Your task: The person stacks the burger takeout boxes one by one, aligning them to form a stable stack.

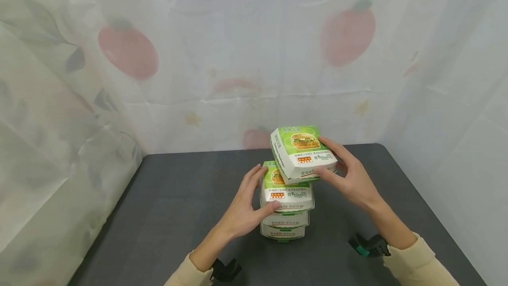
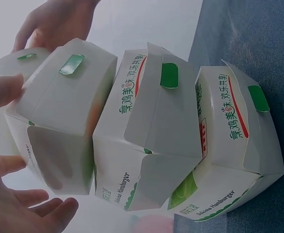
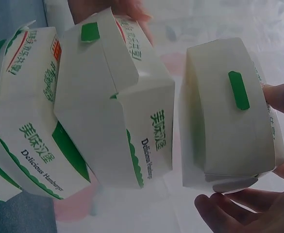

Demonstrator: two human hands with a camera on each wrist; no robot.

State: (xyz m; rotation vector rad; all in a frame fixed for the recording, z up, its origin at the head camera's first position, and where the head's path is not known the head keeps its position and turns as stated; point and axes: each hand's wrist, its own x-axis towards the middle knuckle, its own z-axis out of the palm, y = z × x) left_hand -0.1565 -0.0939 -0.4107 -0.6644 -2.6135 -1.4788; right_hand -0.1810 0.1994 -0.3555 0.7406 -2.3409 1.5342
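My right hand point(image 1: 353, 179) holds a green-and-white paper hamburger box point(image 1: 304, 152), thumb at its front side and fingers at its right. The box is tilted and overlaps the back right of a stack from the head view; a gap shows below it in the right wrist view. The stack has a top box point(image 1: 288, 200), a middle box point(image 1: 286, 220) and a bottom box point(image 1: 282, 232), slightly out of line. My left hand point(image 1: 244, 215) lies at the left of the stack's top box, thumb by the front, fingers spread along the left side. Its lower fingers point(image 2: 59, 213) stand off the box.
The stack stands on a dark grey table point(image 1: 178, 202). A pale curtain point(image 1: 238, 56) printed with red fruit hangs behind the table and along the left. Black wrist devices show beneath the left cuff point(image 1: 226, 270) and the right cuff point(image 1: 371, 246).
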